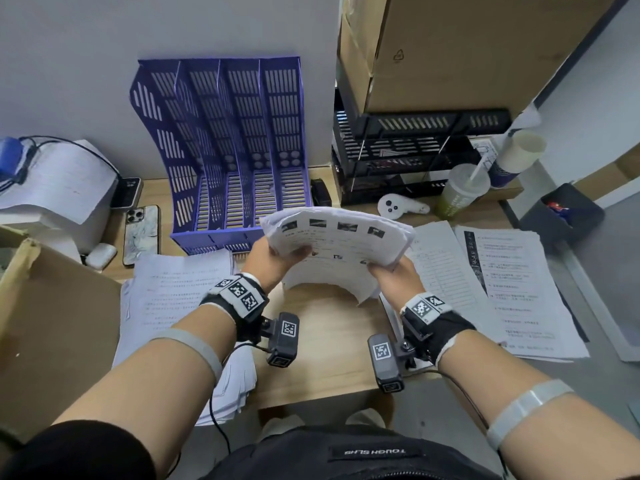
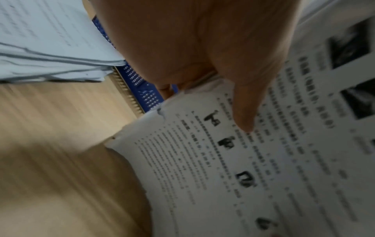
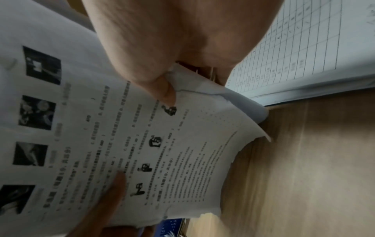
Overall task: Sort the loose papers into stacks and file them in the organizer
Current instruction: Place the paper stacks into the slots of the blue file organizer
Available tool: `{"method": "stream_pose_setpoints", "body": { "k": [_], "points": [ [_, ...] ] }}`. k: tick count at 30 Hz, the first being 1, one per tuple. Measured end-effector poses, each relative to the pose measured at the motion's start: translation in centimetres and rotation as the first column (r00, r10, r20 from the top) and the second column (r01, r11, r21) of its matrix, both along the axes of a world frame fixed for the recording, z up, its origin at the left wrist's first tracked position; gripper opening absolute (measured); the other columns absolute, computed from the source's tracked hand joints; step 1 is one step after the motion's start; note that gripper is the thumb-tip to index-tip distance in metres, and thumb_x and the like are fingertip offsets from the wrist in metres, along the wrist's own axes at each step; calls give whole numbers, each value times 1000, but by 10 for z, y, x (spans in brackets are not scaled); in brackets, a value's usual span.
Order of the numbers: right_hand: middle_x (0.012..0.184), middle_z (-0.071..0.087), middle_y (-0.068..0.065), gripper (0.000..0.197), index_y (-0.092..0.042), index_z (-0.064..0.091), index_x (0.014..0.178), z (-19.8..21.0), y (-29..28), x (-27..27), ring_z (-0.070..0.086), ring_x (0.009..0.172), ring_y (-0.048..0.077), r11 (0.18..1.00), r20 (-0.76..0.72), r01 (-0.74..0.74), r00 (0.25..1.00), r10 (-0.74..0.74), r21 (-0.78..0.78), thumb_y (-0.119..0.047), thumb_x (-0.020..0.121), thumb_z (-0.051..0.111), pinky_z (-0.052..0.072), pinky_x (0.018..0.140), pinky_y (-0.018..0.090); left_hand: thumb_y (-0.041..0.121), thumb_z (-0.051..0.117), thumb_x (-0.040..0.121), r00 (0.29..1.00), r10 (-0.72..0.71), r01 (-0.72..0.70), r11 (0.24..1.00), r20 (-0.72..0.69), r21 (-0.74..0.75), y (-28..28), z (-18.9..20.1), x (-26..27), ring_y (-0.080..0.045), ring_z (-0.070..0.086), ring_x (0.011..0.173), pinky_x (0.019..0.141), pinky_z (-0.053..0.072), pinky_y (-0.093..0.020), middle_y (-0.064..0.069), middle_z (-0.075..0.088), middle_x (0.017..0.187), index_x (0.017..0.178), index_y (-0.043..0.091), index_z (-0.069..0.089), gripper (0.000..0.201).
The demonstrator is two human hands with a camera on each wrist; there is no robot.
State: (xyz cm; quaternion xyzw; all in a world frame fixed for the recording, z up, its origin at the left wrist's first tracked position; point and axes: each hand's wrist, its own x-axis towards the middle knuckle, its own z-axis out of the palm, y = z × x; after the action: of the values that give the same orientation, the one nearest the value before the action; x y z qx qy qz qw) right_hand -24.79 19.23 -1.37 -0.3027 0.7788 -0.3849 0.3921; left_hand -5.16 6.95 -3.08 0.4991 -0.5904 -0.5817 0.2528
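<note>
Both hands, the left hand point(image 1: 273, 256) and right hand point(image 1: 394, 277), gripped the bowed paper stack point(image 1: 341, 244) by its sides above the worktop point(image 1: 322, 341), just before the purple organizer point(image 1: 235, 140); squaring its edges first would ease filing.

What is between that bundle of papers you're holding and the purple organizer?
Nothing visible. The stack of papers, held by the left hand and right hand, hangs just in front of the purple organizer, whose four slots look empty and unblocked.
</note>
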Motion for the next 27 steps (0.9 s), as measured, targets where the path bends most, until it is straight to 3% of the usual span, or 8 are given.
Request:
{"method": "stream_pose_setpoints", "body": {
  "k": [4, 7, 11, 13, 17, 20, 24, 27],
  "points": [
    [97, 69, 16, 18, -2, 65, 99, 5, -10, -10, 63, 95, 32, 1000, -55, 5, 998, -4, 12, -14, 92, 54, 51, 84, 43, 35, 71, 86, 965, -140, 156, 986, 222, -56, -3, -7, 5, -27, 66, 103, 93, 54, -46, -9, 71, 114, 119, 11, 67, 41],
    [98, 70, 1, 15, -23, 64, 94, 8, -20, -21, 62, 94, 21, 999, 54, 33, 998, -31, -41, -12, 94, 54, 50, 84, 38, 34, 73, 86, 964, -170, 175, 985, 203, -6, 0, -5, 12, -23, 66, 108, 92, 54, -39, -3, 71, 116, 120, 15, 68, 40],
    [112, 72, 2, 20, -19, 65, 110, 14, -42, -33, 66, 106, 26, 994, 219, 16, 976, 7, -104, -15, 91, 59, 51, 97, 47, 51, 78, 75, 967, -180, 186, 983, 182, -14, 5, -2, 19, -20, 68, 108, 93, 55, -47, 1, 73, 113, 114, 25, 70, 48],
    [111, 72, 6, 21, -15, 63, 111, 21, -55, -31, 68, 103, 27, 988, 299, 31, 954, 16, -150, -13, 91, 61, 52, 96, 47, 48, 74, 79, 974, -121, 137, 988, 192, -71, 6, 7, 19, -19, 68, 108, 94, 54, -44, 0, 74, 111, 114, 20, 70, 45],
    [111, 56, 11, 48, -19, 41, 110, 39, -82, -25, 60, 101, 27, 985, -161, -29, 987, 2, -169, -23, 78, 76, 51, 93, 40, 44, 61, 88, 959, 135, -62, 958, 248, -281, 4, 34, 14, -16, 62, 84, 76, 54, -37, -13, 73, 88, 88, 7, 69, 38],
    [120, 55, 6, 74, -21, 38, 133, 75, -87, -2, 61, 106, 19, 944, 98, -287, 947, 305, -163, -34, 74, 82, 56, 91, 41, 33, 56, 95, 926, 324, -246, 905, 191, -346, 6, 69, 5, -21, 61, 81, 68, 47, -29, -9, 67, 83, 81, 11, 65, 27],
    [135, 52, -2, 113, -33, 25, 148, 128, -93, 40, 60, 118, 17, 799, 101, -532, 812, 575, -280, -57, 57, 87, 55, 93, 41, 12, 48, 98, 886, 444, -326, 801, 134, -502, 12, 95, -21, -25, 64, 97, 84, 49, -26, -4, 68, 99, 122, 14, 65, 30],
    [109, 70, 8, 66, -7, 63, 112, 155, -109, 52, 66, 102, 23, 807, -188, -568, 821, 539, -161, -60, 73, 73, 54, 92, 38, -7, 38, 91, 943, 324, -242, 818, 70, -521, 8, 82, -38, -9, 52, 124, 108, 36, -20, 7, 56, 133, 150, 27, 37, 68]
  ]
}}
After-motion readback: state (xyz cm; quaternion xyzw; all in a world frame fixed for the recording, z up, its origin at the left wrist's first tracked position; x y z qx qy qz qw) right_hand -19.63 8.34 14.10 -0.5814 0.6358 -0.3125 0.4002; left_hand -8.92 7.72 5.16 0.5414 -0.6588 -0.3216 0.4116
